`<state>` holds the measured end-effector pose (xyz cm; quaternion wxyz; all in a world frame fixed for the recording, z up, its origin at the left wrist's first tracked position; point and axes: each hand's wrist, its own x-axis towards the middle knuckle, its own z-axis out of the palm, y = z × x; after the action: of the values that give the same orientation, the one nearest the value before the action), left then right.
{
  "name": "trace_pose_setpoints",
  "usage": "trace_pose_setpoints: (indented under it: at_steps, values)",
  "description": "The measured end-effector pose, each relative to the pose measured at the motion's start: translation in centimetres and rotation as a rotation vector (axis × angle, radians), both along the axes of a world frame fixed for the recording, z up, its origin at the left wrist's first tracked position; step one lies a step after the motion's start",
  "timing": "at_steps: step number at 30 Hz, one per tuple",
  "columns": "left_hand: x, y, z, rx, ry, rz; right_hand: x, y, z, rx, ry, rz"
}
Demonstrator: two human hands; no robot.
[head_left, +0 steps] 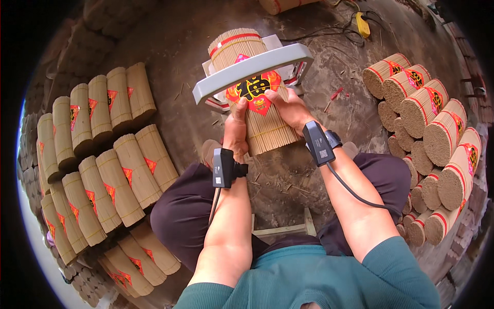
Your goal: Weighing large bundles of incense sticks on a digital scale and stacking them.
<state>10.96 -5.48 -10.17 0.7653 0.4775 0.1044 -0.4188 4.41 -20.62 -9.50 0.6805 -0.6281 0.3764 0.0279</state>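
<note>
A thick round bundle of thin tan sticks (273,135) lies lengthwise through a banding machine, under its grey arched frame (252,69). Around the bundle's far part runs a red band, with thin yellow ties near it and near the close end. A red paper label (259,105) with a black character and gold trim covers its middle. My left hand (236,126) grips the bundle's left side, thumb up along it. From the right, my right hand (293,112) wraps the other side, its thumb pressing on the label's edge. The undersides of both hands' fingers are hidden.
Rows of similar labelled bundles (105,190) lie on the left. More bundles (442,131), with red bands, are stacked on the right. A yellow power socket (363,24) and black cable lie on the far floor. Red scraps (336,93) lie right of the machine. A low stool frame (309,222) shows between my legs.
</note>
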Motion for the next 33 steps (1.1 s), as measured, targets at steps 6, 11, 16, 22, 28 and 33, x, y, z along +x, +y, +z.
trace_pose_setpoints:
  at_steps: [6,11,16,22,28,33]
  values:
    - [0.2,-0.1,-0.1,-0.053,-0.01,-0.032,0.0,-0.2,0.2,0.068,-0.088,0.025]
    - [0.2,-0.1,0.0,-0.056,-0.021,-0.057,0.1,-0.4,-0.7,0.044,-0.091,0.034]
    - [0.4,-0.1,0.1,-0.061,-0.031,-0.075,0.1,-0.3,0.0,0.024,-0.096,0.033]
    - [0.7,-0.2,-0.3,-0.045,-0.048,-0.083,0.3,-0.5,-0.5,0.069,-0.147,0.02]
    - [0.7,0.1,-0.5,-0.041,-0.055,-0.067,0.3,-0.3,-2.2,-0.016,-0.084,0.01]
    - [0.5,-0.1,-0.6,0.045,-0.069,-0.077,-0.1,-0.6,-1.7,-0.03,-0.063,0.015]
